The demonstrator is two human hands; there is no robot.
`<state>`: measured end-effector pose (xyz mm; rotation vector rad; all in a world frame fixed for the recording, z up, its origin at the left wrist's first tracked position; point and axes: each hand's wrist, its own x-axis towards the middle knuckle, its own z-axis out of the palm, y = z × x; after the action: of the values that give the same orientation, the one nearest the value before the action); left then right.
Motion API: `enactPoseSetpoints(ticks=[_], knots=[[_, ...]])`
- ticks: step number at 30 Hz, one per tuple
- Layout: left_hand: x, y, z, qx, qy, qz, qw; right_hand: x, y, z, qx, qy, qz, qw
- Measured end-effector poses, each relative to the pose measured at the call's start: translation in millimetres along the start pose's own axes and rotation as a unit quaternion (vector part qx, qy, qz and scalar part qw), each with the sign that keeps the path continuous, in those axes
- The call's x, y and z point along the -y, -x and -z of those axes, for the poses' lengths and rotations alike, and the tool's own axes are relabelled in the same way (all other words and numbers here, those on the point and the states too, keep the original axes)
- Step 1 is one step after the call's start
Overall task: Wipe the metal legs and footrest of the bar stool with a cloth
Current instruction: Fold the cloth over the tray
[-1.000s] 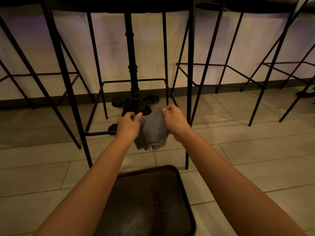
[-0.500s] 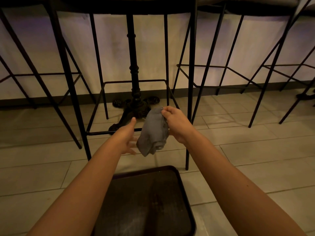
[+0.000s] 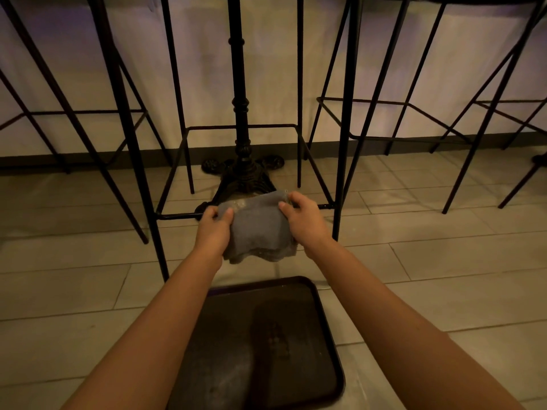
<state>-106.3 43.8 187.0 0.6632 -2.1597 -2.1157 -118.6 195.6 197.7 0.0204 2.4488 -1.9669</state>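
Down at the stool's front footrest (image 3: 177, 216): left hand (image 3: 213, 229) and right hand (image 3: 305, 221) each pinch a top corner of the grey cloth (image 3: 257, 229), spreading it, likely to drape over the bar for wiping.

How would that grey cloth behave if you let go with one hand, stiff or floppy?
Probably floppy: the cloth sags and bunches in folds between the left hand and right hand. It likely weighs little, since fingertip pinches hold it. Its fuzzy-looking surface suggests it would not slip easily.
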Motion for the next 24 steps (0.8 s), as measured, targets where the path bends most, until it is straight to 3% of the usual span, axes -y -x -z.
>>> enactPoseSetpoints(ticks=[3, 9, 18, 24], knots=[[4, -2, -3, -0.036, -0.038, -0.055, 0.997, -7, 0, -10, -0.044, 0.08, 0.058, 0.994], [17, -9, -5, -0.043, -0.046, -0.026, 0.998, -26, 2, -22, -0.066, 0.137, 0.071, 0.986], [66, -17, -3, -0.078, -0.161, -0.12, 0.977, -70, 7, -37, -0.051, 0.185, 0.022, 0.981], [116, -23, 3, -0.071, -0.21, -0.122, 0.968, -112, 12, -54, -0.018, 0.217, -0.034, 0.975]])
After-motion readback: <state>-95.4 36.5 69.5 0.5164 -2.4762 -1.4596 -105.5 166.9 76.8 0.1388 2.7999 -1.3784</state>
